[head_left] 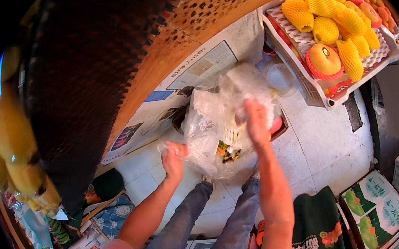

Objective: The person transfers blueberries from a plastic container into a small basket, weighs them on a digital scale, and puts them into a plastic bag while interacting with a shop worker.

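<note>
A crumpled clear plastic bag (204, 125) spreads in front of me, above a box (283, 128) on the floor. My left hand (173, 156) is closed on the bag's near left edge. Higher up and to the right, my right hand (256, 123) is over the bag's far part, slightly blurred. Its fingers look closed, with whitish material about them that I cannot tell apart from the bag. A piece with an orange, green and black pattern (228, 152) shows at the bag's lower side. Something red (275, 125) lies beside my right hand.
A crate (304, 79) of fruit in yellow foam nets stands at the upper right. Bananas (15, 140) hang at the left beside a dark perforated surface (85, 65). Newspaper (199, 71) covers a panel behind the bag. A dark green cloth (319, 232) and printed cartons (376, 208) are at right.
</note>
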A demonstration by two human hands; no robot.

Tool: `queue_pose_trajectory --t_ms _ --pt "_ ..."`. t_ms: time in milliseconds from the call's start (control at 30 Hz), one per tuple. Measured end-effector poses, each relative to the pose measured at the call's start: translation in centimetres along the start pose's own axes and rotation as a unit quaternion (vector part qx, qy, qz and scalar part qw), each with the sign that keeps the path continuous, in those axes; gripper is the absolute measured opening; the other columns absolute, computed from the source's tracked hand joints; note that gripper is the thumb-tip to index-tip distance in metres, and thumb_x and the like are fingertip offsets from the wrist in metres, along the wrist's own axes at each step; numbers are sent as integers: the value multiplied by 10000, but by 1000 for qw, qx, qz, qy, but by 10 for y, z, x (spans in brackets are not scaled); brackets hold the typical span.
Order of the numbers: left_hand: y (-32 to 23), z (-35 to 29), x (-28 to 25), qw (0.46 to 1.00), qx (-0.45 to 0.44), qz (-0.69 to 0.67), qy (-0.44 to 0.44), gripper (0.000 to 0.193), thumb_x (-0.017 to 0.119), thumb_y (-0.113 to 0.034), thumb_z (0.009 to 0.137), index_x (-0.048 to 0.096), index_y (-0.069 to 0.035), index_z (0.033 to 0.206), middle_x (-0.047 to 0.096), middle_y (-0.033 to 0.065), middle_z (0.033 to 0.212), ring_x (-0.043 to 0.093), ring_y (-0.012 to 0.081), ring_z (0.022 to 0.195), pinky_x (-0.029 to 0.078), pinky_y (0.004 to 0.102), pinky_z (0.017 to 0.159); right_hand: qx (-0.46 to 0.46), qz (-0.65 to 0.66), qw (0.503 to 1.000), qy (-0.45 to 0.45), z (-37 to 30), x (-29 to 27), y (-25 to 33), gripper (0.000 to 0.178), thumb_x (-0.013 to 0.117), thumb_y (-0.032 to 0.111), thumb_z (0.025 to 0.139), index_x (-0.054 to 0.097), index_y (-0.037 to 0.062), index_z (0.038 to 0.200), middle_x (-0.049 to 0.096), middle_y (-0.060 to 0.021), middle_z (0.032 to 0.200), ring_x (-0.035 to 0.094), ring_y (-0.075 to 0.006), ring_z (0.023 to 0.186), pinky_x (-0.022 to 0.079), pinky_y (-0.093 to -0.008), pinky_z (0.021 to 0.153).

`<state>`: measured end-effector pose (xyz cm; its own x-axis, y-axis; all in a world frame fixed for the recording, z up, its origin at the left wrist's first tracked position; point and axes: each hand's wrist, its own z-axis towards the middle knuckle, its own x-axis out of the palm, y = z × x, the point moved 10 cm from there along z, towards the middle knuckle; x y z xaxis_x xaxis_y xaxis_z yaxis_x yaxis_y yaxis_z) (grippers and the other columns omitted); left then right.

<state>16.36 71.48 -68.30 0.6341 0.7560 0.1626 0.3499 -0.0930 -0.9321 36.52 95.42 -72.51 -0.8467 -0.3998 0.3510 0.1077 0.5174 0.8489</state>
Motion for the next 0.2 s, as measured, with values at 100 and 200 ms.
queue_pose_trajectory --t_ms 100,200 --pt "0 -7 -2 991 -84 -47 -97 388 523 -370 976 381 -155 686 312 -32 613 324 105 554 288 272 548 -64 64 995 -46 -49 1 -23 253 477 217 968 623 61 833 519 46 714 381 -77 566 289 -253 499" --pt "-9 -10 -52 989 -120 -48 -78 422 561 -418 951 370 -153 683 311 -33 570 321 106 528 286 284 530 -4 141 987 -79 -91 -7 6 319 476 219 973 651 56 1184 564 55 745 447 -74 622 340 -240 557"
